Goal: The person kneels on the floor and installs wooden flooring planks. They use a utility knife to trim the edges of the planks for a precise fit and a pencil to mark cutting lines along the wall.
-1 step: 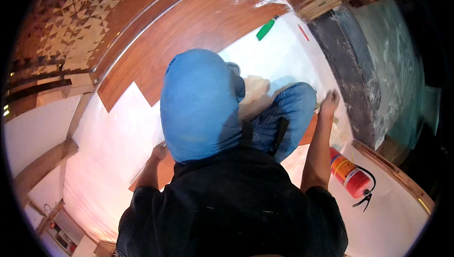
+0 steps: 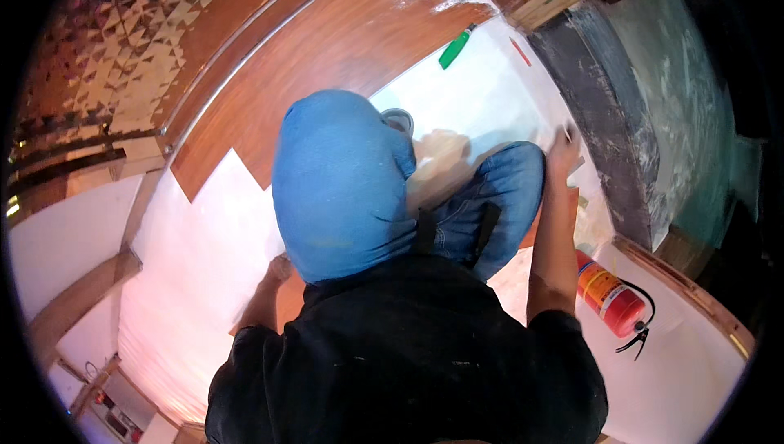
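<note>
A brown wood-look floor plank (image 2: pixel 290 297) lies across under my lap, mostly hidden by my legs and black shirt. My left hand (image 2: pixel 279 267) is curled at its left part, beside my blue-jeaned knee, which covers some of the fingers. Out past my other knee, my right hand (image 2: pixel 561 154) is closed over the white floor sheet. A small dark bit shows at its fingers, too small to name. Below that wrist, a brown piece (image 2: pixel 569 203) shows beside my forearm; I cannot tell whether it belongs to the same plank.
Laid brown flooring (image 2: pixel 327 44) with a stepped edge covers the far left. A green-handled tool (image 2: pixel 456 50) and a thin red stick (image 2: pixel 520 53) lie ahead on the white sheet (image 2: pixel 204 223). To the right are a dark grey strip (image 2: pixel 592 101) and a red fire extinguisher (image 2: pixel 608 293).
My right hand has moved a little forward, away from me. My left hand stays by the plank. The view has shifted slightly.
</note>
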Tool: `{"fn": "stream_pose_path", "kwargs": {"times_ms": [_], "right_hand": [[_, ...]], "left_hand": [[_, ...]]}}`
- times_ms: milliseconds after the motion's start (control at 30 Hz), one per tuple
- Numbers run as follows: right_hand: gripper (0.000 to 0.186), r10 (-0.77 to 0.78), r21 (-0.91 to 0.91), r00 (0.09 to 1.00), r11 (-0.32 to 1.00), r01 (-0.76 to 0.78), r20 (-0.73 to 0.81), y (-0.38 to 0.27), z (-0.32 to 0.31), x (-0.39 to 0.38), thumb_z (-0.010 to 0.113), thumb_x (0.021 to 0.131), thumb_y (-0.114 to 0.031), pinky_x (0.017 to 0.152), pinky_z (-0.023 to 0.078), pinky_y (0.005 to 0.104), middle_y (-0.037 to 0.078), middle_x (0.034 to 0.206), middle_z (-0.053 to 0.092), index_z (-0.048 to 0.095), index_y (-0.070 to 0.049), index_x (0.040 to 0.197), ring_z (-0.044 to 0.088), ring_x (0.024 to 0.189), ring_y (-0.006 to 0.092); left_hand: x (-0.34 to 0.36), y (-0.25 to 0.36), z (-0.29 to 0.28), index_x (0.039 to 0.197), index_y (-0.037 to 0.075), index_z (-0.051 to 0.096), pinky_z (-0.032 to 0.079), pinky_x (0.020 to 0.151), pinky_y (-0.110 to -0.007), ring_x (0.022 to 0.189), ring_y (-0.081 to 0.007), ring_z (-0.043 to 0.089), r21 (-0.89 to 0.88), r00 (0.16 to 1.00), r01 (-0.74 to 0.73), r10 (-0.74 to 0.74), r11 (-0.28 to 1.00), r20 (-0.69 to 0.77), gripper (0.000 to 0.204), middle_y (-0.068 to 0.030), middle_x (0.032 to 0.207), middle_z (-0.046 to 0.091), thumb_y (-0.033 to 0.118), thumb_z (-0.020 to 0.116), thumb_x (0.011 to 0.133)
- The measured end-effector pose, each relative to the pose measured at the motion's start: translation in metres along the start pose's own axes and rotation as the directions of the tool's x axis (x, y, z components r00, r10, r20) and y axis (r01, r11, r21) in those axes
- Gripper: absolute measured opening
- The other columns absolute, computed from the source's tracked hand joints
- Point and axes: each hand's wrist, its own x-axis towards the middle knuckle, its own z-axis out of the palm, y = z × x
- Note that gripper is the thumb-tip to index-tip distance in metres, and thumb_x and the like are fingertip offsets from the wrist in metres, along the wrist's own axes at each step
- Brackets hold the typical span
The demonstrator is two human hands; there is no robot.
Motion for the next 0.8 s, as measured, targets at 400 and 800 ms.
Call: {"fn": "stream_pose_path", "kwargs": {"times_ms": [400,800], "right_hand": [[0.076,-0.248,-0.479,0.782,0.673,0.564,0.572,-0.032,0.256,0.113,0.068,0.091,-0.052,0.103,0.051,0.0484,0.032,0.119,0.067,0.054,0.009,0.133,0.067,0.112,0.0451],[0.088,0.030,-0.523,0.874,0.811,0.262,0.484,-0.059,0.329,0.103,0.077,0.081,-0.053,0.101,0.053,0.0512,0.032,0.128,0.062,0.049,0.016,0.129,0.063,0.119,0.0447]], "left_hand": [[-0.019,0.148,-0.198,0.112,0.007,0.075,0.057,0.083,-0.045,0.090,-0.0336,0.073,-0.164,0.997,0.080,-0.076,0.983,0.030,0.063,-0.0250,0.099,0.074,0.064,0.053,0.099],[0.085,0.164,-0.200,0.123,0.000,0.067,0.052,0.097,-0.048,0.115,-0.0374,0.065,-0.288,0.982,0.175,-0.147,0.942,0.116,0.071,-0.0238,0.125,0.066,0.064,0.062,0.094]]}}
